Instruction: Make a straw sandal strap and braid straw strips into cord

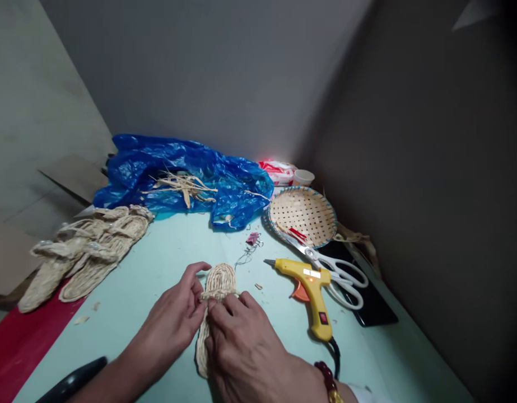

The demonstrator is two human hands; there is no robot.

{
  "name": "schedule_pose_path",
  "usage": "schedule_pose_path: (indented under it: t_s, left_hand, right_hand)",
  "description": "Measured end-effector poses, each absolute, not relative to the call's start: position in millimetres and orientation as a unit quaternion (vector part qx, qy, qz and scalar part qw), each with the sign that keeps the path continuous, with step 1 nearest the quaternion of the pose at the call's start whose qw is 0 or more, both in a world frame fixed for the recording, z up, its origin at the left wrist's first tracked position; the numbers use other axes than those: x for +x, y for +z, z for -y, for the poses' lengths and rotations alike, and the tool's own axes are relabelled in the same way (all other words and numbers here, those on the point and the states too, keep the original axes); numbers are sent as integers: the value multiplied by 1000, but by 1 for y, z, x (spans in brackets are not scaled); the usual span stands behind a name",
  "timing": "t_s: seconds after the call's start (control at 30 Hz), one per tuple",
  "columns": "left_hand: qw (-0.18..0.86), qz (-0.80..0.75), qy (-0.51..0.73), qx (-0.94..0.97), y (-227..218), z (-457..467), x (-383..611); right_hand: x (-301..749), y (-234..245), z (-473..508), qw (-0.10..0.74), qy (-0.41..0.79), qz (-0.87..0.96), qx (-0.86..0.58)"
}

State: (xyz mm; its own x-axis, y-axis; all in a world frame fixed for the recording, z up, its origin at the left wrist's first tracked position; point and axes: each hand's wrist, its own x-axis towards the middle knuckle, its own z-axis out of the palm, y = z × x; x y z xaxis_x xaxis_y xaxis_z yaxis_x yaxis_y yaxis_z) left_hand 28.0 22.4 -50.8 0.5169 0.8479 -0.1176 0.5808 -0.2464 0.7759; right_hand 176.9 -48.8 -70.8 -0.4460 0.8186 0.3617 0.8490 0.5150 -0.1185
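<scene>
A straw sandal (222, 278) of braided, coiled cord lies on the table, its rounded end pointing away from me. A band crosses it near that end. At the band's left side, my left hand (179, 307) grips the sandal's edge, with the index finger curved above and the thumb lower down. My right hand (245, 341) lies over the middle of the sole, fingers bent and pressed together on the band. Its palm hides much of the sole, and its fingertips are partly hidden.
Right of my hands lie a yellow glue gun (311, 288), white-handled scissors (338, 274) and a black flat device (378, 310). Behind stand a woven basket (329, 210) and a blue plastic bag (237, 179) with straw strips (185, 187). Finished-looking straw sandals (102, 246) sit at left. A pink clip (252, 239) lies near thread.
</scene>
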Motion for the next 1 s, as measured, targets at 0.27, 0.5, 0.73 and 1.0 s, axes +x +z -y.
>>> schedule_pose_path:
  t_s: [0.27,0.5,0.73,1.0]
  left_hand:
    - [444,-450,234,739,-28,-34,12]
    - [397,-500,366,677,-27,-42,10]
    - [400,-522,382,649,-40,-50,11]
    - [453,-575,330,596,-33,-49,15]
  right_hand:
    - [186,-53,60,169,-13,846,-506]
    - [193,-45,63,192,-16,855,-482]
    - [207,-27,55,450,-8,754,-479]
    - [233,-34,34,539,123,629,-546]
